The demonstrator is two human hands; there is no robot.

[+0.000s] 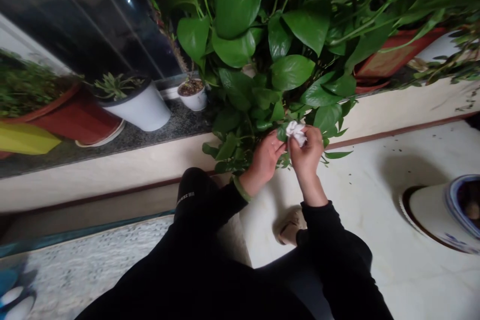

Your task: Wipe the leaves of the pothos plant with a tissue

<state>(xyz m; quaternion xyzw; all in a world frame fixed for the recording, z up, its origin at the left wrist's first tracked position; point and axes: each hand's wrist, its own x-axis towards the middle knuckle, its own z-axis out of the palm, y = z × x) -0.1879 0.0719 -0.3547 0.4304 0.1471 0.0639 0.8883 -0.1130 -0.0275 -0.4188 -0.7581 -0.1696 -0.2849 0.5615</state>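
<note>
Beneath dark window (108, 20), on speckled stone windowsill (183, 125): red-brown pot (80, 112) and white pot (142, 110) with succulent (117, 86), set in from front edge; small white pot (195, 100) nearer back edge. To right of these, spilling over front edge in glossy foliage: pothos (238, 5). Off that edge, in right hand (308, 154): crumpled white wad (295, 131), pinched between thumb and curled fingers, against or just beside low leaf (281, 133); tissue or cloth, cannot tell which. With left hand (264, 160), fingers extended at same leaf; cannot tell whether gripping it. On pale tiled floor (360, 210), well apart, to right: blue-rimmed white planter (427, 205).
</note>
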